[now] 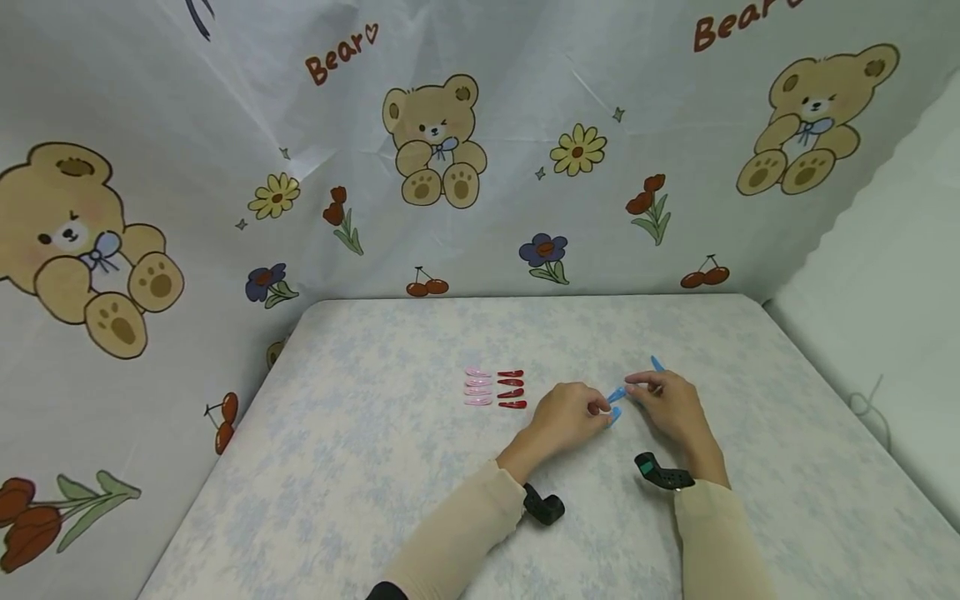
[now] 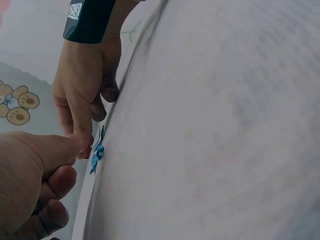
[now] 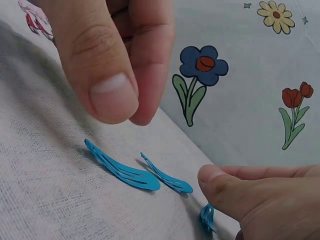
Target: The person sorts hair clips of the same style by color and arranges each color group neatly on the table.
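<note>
Three blue hair clips lie on the table. My left hand (image 1: 573,415) is beside the nearest blue clip (image 3: 122,167), its thumb (image 3: 115,100) and fingers above it in the right wrist view. Between the two hands lies a second blue clip (image 3: 167,176). The right hand (image 1: 671,404) has its fingertips close to that clip's end, thumb and index nearly together, and nothing shows between them. A third blue clip (image 1: 657,364) lies beyond the right hand, partly covered by it. In the left wrist view the blue clips (image 2: 99,152) overlap, below the right fingers.
Left of the hands lie a column of several red hair clips (image 1: 512,389) and a column of several pink hair clips (image 1: 477,387). The table (image 1: 360,467) has a pale, mottled cloth. A bear-printed curtain (image 1: 510,225) hangs behind it. Both wrists wear black bands.
</note>
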Demonstrator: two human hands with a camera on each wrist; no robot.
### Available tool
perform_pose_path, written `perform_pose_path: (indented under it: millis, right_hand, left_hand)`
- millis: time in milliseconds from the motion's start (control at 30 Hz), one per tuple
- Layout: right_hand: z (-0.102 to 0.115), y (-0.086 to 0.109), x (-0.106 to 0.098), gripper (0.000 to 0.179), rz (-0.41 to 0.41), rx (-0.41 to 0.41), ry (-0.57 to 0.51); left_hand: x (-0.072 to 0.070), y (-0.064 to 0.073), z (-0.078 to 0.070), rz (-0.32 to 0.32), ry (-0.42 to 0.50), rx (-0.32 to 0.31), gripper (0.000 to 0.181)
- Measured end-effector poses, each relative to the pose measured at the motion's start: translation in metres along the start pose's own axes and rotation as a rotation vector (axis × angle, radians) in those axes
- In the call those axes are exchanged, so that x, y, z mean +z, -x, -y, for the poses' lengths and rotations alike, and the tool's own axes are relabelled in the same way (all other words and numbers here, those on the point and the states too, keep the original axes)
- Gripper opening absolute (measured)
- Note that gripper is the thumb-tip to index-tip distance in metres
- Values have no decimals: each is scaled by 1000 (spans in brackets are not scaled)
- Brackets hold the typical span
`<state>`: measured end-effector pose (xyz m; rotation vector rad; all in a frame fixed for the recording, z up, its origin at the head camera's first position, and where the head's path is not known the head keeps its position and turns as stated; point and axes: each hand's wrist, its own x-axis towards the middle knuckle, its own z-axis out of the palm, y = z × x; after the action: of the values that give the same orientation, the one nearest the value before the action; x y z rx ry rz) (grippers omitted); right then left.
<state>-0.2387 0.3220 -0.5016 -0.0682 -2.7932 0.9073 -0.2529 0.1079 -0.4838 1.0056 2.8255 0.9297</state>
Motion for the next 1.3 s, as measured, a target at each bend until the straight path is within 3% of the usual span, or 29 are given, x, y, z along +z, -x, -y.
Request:
perform_pose_path:
  millis: [167,400,600,1300]
  right_hand:
    - [2,0,0,25,16,48,5]
    - [2,0,-1,26,32,72,32]
    - [3,0,1,26,34,77,49]
    - [5,1,3,26,52,92,94]
  left_hand:
    - [6,0,3,-6,17,-2,12]
    - [12,-1,3,4,45,-82,18]
    - [15,-1,2,6,18,-102,25]
    - [17,1,4,-24,19,-65,8]
